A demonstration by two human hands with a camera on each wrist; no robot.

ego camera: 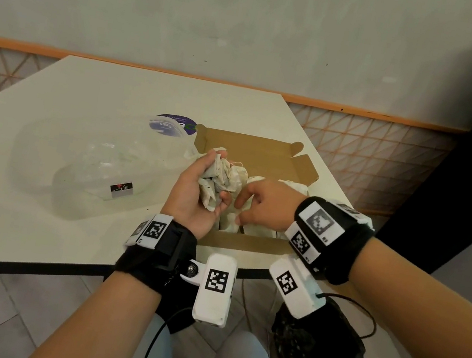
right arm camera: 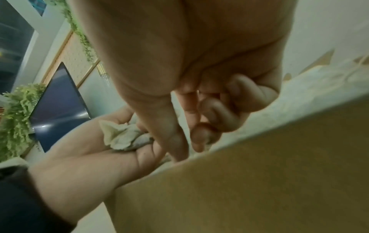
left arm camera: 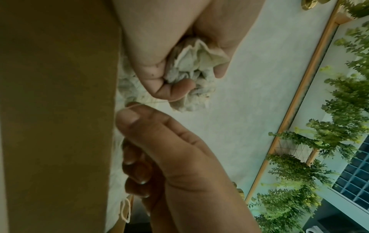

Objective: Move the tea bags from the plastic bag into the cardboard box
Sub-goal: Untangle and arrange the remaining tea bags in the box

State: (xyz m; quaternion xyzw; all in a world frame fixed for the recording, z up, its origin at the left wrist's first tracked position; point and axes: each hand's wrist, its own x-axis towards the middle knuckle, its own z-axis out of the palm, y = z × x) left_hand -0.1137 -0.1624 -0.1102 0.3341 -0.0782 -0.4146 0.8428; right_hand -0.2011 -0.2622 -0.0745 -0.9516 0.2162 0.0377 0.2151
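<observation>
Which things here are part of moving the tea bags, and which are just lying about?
Part of the job:
- tea bags, a bunch gripped in the left hand
- cardboard box, some bags already inside
- plastic bag
- right hand, over the box

Lying about:
- purple round label behind the bag
- white table

A white table (ego camera: 86,89) stands before an orange lattice screen (ego camera: 359,150).
</observation>
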